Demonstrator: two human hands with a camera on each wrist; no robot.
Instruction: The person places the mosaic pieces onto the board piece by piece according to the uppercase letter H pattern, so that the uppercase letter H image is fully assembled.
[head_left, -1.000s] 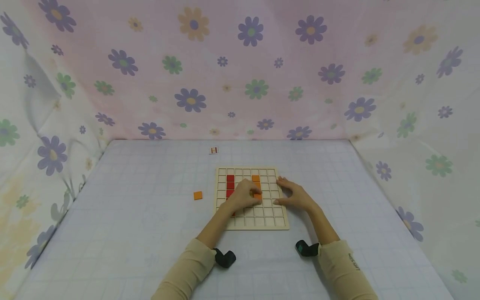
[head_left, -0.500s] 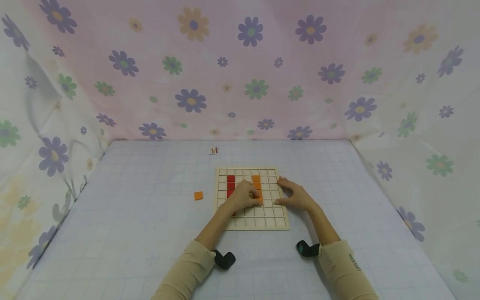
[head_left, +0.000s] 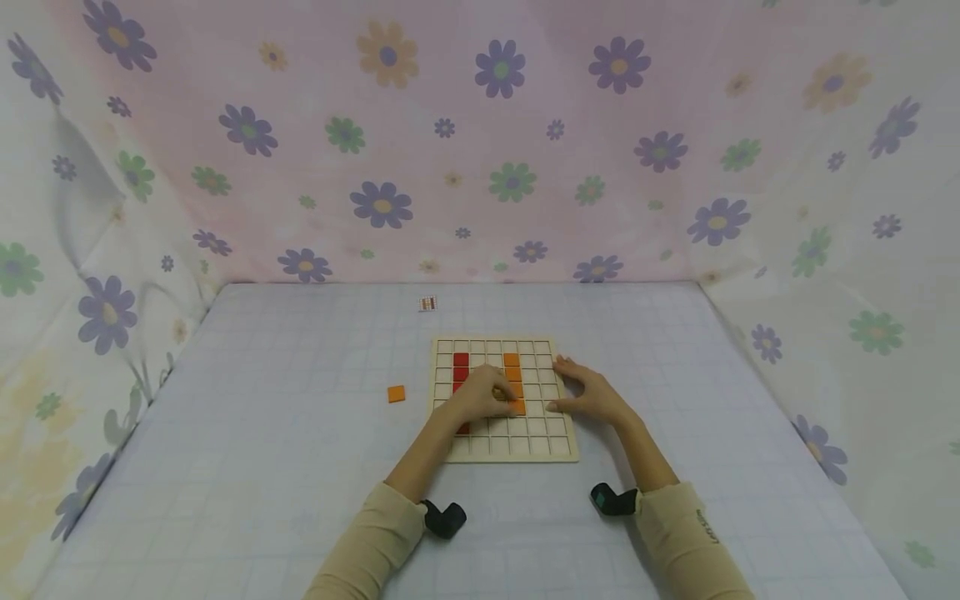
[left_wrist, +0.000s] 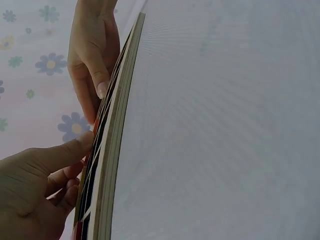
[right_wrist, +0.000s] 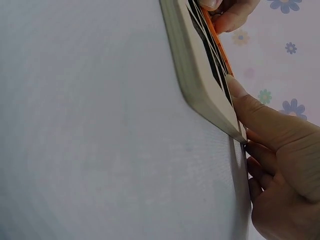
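Observation:
A light wooden grid board [head_left: 543, 448] lies on the table, with a column of red square tiles [head_left: 461, 360] at its left and a column of orange square tiles [head_left: 512, 375] right of its middle. My left hand [head_left: 480, 396] reaches over the board, thumb and fingertips at the lowest orange tile [head_left: 518, 407], which sits in its cell. In the left wrist view the thumb of my left hand [left_wrist: 30, 185] is stretched out and the other fingers bend below it. My right hand [head_left: 592, 394] rests on the board's right edge, thumb and fingers spread apart along it.
One loose orange tile [head_left: 396, 393] lies on the table left of the board. A small printed card [head_left: 427, 303] lies behind it near the back edge. Floral cloth [head_left: 450, 150] surrounds the table [head_left: 300, 483] at back and sides.
My left hand has drawn back slightly to the left and toward me, and more of the lowest orange tile shows. My right hand keeps its place on the board's edge.

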